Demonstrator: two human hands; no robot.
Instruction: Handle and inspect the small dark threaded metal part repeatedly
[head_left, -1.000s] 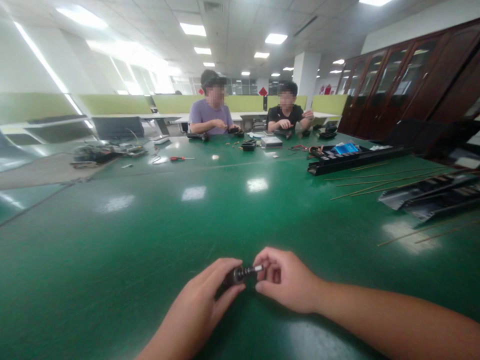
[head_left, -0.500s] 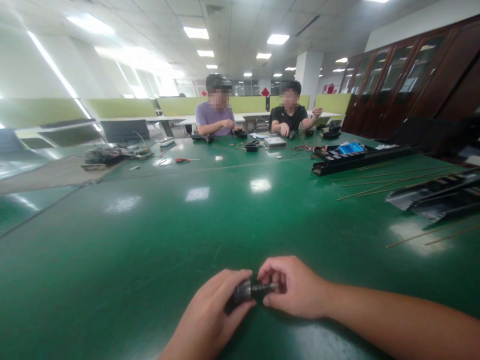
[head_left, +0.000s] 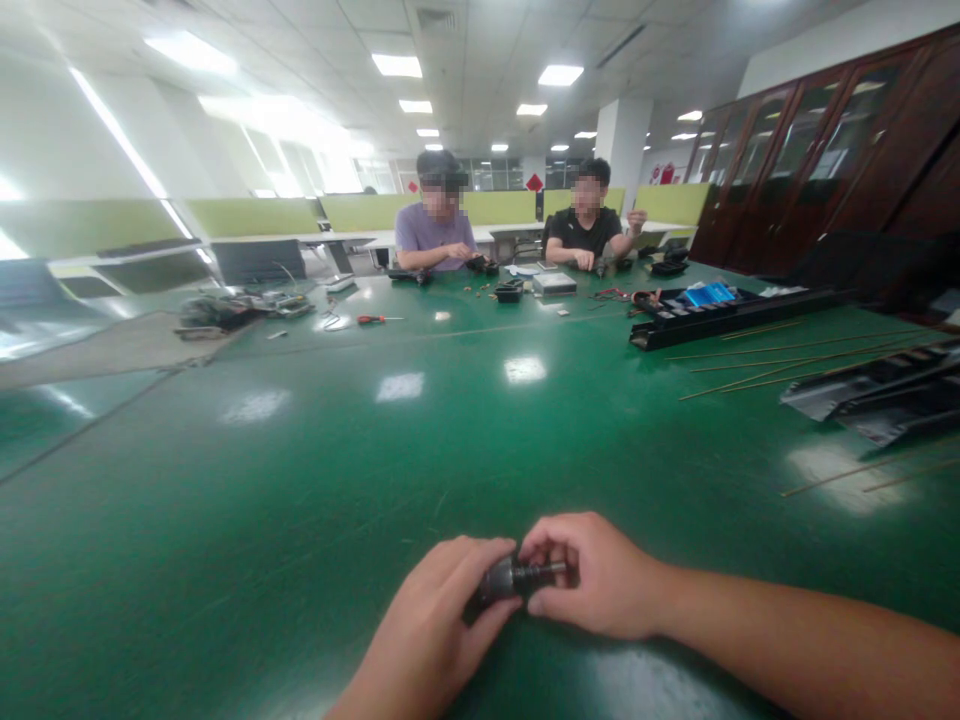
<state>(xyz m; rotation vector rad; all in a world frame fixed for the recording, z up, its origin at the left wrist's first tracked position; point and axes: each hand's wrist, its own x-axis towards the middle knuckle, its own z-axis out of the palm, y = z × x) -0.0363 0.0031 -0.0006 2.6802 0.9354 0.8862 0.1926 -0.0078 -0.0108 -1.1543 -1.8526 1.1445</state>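
Observation:
Low in the head view, a dark cylindrical part (head_left: 498, 580) lies crosswise between my hands. It narrows to a ringed neck, then a thin bright metal shaft that points right. Fingers and thumb of my left hand (head_left: 444, 612) are wrapped round the thick body, hiding its left end. My right hand (head_left: 592, 578) is closed about the shaft end, index finger curled above and thumb below. Just how the fingertips touch the shaft is hard to make out. Both hands are close over the green table (head_left: 315, 480).
Across the table two people (head_left: 435, 235) (head_left: 589, 235) handle small dark parts. A screwdriver (head_left: 379, 319) lies left of centre. To the right are a long black channel (head_left: 697, 325), thin rods (head_left: 750, 378) and more channels (head_left: 877, 400). Cables and parts (head_left: 240, 308) sit far left.
My hands and the part have shifted slightly right in the picture, as has the whole scene. The left hand still holds the body, and the right fingers remain curled at the shaft.

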